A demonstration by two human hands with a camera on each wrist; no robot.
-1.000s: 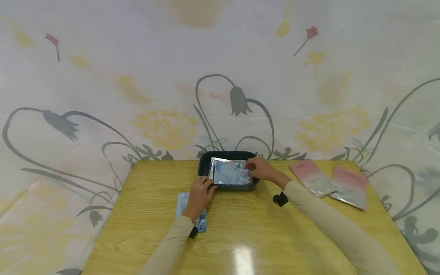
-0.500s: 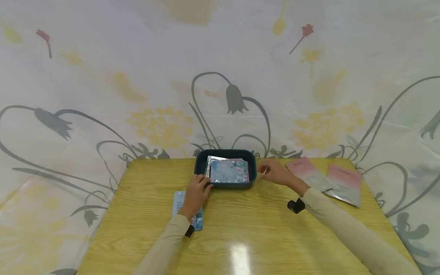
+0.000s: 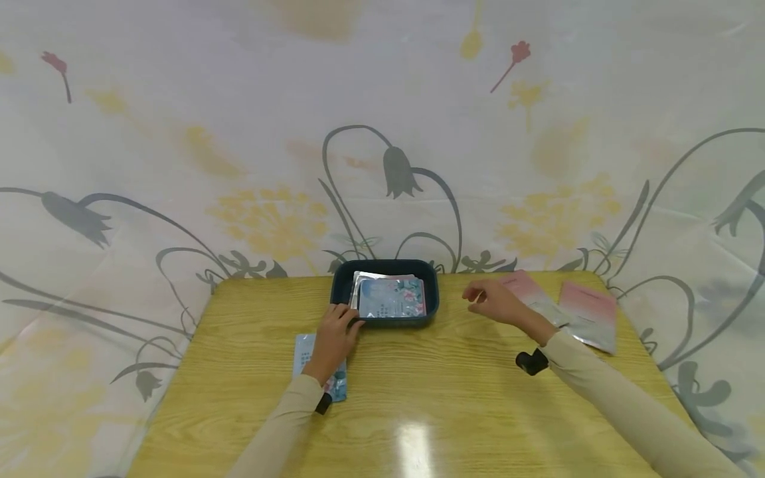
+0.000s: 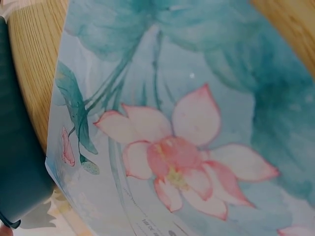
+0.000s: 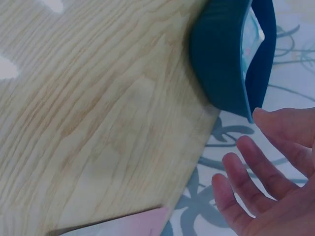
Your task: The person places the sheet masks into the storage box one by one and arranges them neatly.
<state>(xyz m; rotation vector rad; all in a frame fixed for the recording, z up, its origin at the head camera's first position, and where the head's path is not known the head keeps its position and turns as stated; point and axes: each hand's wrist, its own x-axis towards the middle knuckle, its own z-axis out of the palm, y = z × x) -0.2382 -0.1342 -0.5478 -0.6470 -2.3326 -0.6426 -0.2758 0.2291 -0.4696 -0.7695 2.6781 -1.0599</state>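
Observation:
A dark teal rectangular bin (image 3: 396, 323) stands at the table's far edge. In it lie a blue sachet (image 3: 388, 300) with a flower print and a silver-edged sachet (image 3: 354, 285) partly beneath. My left hand (image 3: 335, 337) grips the bin's front left rim, fingers over the edge and thumb outside. Another blue sachet (image 3: 303, 346) lies on the table under that wrist; its lotus print (image 4: 182, 157) fills the left wrist view. My right hand (image 3: 497, 303) hovers to the right of the bin, fingers loosely bent, holding nothing; the right wrist view shows its spread fingers (image 5: 266, 172).
Two pink-and-silver sachets (image 3: 588, 309) lie overlapping at the table's right, close to my right forearm. The wooden table (image 3: 454, 398) meets a flower-printed backdrop (image 3: 382, 99) directly behind the bin.
My right hand has let go of the blue sachet in the bin and moved right, away from it. My left hand stays on the rim. The head view has shifted slightly right.

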